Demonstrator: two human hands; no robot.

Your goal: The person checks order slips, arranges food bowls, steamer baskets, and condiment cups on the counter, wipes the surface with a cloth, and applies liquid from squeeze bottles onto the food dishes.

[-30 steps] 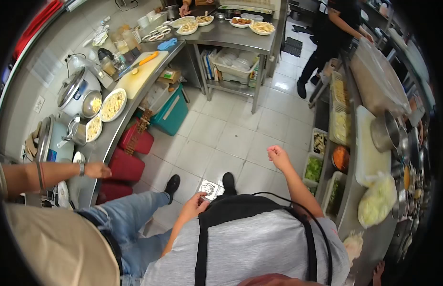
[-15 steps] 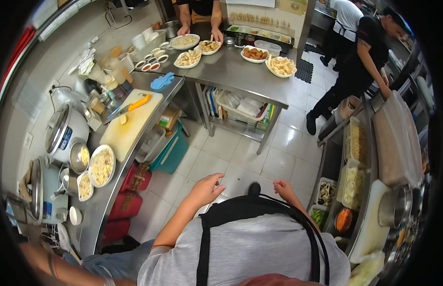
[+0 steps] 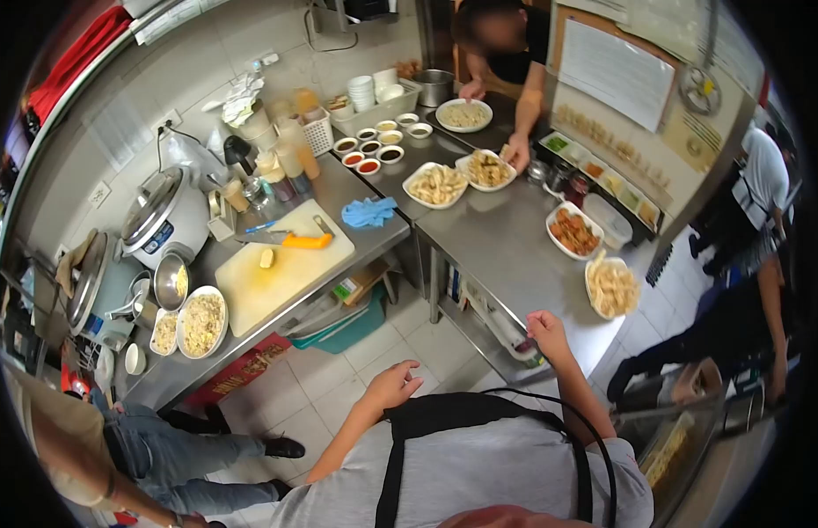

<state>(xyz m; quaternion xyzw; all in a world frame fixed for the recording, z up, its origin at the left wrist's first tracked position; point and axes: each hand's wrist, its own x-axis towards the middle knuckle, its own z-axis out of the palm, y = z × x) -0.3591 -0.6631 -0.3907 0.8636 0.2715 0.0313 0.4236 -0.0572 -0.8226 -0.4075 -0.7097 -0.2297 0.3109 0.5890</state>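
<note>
My left hand hovers over the floor in front of my body, fingers loosely bent and the thumb apart, holding nothing. Near the front edge of the steel counter, my right hand is raised with its fingers curled in and nothing visible in them. The closest food to it is a white dish of pale fried pieces at the counter's right corner. Behind that stands a dish of reddish-brown pieces. Two more white dishes, of fried sticks and of mixed fried food, sit further back.
Across the counter, a co-worker touches a rice plate and a dish. Left, a cutting board bears an orange-handled knife; fried rice stands beside it. One person stands left, others right. Several sauce bowls line the back.
My view and body have turned right, towards the counter with the dishes. My right hand has risen near its edge. A person's legs have come into view at the left.
</note>
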